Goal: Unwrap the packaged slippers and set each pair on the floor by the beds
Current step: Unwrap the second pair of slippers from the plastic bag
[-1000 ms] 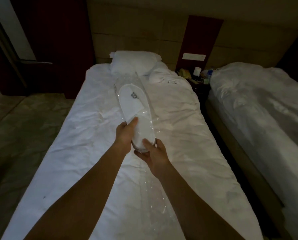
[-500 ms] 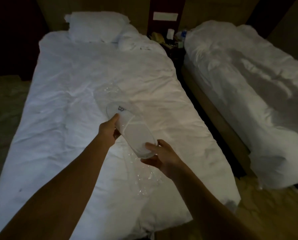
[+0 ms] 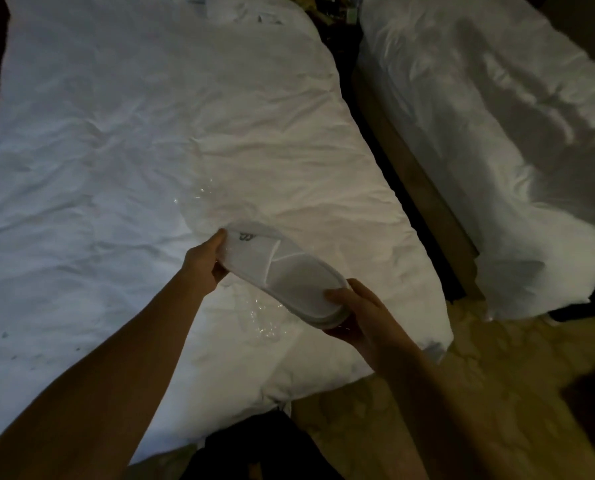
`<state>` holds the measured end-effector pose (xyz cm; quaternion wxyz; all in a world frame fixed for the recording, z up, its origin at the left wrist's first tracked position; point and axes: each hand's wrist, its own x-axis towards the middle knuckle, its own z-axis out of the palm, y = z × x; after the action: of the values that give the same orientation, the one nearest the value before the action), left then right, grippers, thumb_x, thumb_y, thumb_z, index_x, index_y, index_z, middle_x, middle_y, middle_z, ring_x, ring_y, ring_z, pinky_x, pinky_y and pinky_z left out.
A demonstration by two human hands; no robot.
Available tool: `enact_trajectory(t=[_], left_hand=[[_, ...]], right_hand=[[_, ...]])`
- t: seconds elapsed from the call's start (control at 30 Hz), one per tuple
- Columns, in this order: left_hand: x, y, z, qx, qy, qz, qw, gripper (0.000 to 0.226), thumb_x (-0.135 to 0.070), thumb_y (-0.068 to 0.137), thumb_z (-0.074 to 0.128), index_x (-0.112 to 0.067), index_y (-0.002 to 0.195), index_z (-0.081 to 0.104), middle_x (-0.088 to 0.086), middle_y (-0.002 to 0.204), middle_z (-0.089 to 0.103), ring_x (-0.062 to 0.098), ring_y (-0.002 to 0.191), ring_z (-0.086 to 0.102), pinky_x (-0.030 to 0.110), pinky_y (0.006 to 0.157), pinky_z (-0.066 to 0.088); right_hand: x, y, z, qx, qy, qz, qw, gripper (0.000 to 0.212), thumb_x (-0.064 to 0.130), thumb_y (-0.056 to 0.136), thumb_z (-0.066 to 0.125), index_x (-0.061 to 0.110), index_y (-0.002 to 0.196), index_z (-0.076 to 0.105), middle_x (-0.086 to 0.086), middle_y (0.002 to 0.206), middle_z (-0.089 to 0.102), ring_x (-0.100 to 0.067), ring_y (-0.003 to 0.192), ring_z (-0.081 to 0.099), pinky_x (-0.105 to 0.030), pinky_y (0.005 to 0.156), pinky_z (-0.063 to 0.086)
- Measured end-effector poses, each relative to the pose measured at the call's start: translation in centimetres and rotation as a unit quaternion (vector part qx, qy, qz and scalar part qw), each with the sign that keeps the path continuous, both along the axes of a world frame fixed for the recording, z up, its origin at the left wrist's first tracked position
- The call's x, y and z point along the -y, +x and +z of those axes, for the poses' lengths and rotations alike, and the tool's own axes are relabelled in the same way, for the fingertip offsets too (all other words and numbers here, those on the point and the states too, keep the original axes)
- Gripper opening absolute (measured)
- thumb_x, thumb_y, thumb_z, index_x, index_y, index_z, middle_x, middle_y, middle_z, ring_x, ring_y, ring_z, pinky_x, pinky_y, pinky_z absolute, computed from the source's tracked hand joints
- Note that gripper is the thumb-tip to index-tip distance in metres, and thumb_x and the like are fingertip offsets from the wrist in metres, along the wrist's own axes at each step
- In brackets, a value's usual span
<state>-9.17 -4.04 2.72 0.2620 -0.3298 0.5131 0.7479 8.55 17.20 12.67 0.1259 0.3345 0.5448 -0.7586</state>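
Open floor (image 3: 479, 393) between beds (image 3: 150, 133)

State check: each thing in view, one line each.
slippers: stacked pair, out of the wrap, held above the bed
wrap: crumpled, lying on near bed
left hand: grips toe end
right hand: grips heel end
near bed: sheet wrinkled
far bed: duvet rumpled

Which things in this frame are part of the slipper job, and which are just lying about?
Job:
slippers, held at the toe by the left hand and at the heel by the right hand
clear wrapper lying on the near bed
floor

Lying about:
far bed
nightstand clutter, too dark to identify
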Motion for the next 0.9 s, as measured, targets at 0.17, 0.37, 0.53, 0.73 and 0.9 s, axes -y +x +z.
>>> enact_trajectory(t=[0.17,0.37,0.53,0.73,0.9], left_hand=[[-1.3,1.3,-2.0,0.028,-0.025,-0.006,0.999,0.032,-0.027,0.087,0.071,-0.007,0.111,0.063,0.01,0.098,0.068,0.026,0.086,0.066,0.033,0.059,0.055],[-1.2,2.5,-4.0,0.067,-0.044,0.016,0.997,0.019,-0.018,0.09,0.067,-0.004,0.103,0.064,0.009,0.091,0.07,0.022,0.077,0.069,0.029,0.053,0.055],[-1.1,3.3,-5.0,0.073,-0.053,0.056,0.994,0.028,-0.011,0.095,0.059,0.001,0.12,0.061,0.013,0.104,0.072,0.022,0.085,0.074,0.021,0.045,0.056],[-0.6,4.5,-6.6,0.092,-0.088,-0.032,0.991,0.017,-0.011,0.094,0.061,-0.008,0.11,0.064,0.01,0.105,0.07,0.018,0.078,0.069,0.022,0.047,0.055],[-0.6,6.4,-9.1,0.088,-0.13,-0.081,0.984,0.019,-0.016,0.094,0.062,-0.008,0.111,0.063,0.008,0.092,0.068,0.019,0.073,0.064,0.025,0.062,0.05]], right_hand=[[-1.5,3.8,-0.8,0.012,-0.02,-0.039,0.999,0.038,0.015,0.074,0.068,0.004,0.109,0.061,-0.018,0.117,0.062,-0.038,0.11,0.059,-0.041,0.082,0.056],[-3.3,5.4,-1.3,-0.008,-0.032,-0.086,0.996,0.059,0.02,0.071,0.062,0.001,0.126,0.056,-0.028,0.134,0.052,-0.045,0.125,0.05,-0.058,0.103,0.04],[-4.3,5.3,-1.4,-0.017,-0.027,-0.108,0.994,0.051,0.022,0.069,0.063,0.006,0.117,0.063,-0.027,0.132,0.054,-0.046,0.128,0.047,-0.053,0.098,0.043],[-5.8,6.1,-1.7,-0.048,-0.067,-0.165,0.983,0.038,0.019,0.072,0.06,0.013,0.109,0.069,-0.013,0.112,0.064,-0.03,0.102,0.062,-0.031,0.066,0.058],[-5.7,6.8,-2.4,-0.028,-0.078,-0.184,0.979,0.04,0.02,0.071,0.062,0.014,0.11,0.069,-0.009,0.101,0.071,-0.026,0.095,0.066,-0.029,0.064,0.058]])
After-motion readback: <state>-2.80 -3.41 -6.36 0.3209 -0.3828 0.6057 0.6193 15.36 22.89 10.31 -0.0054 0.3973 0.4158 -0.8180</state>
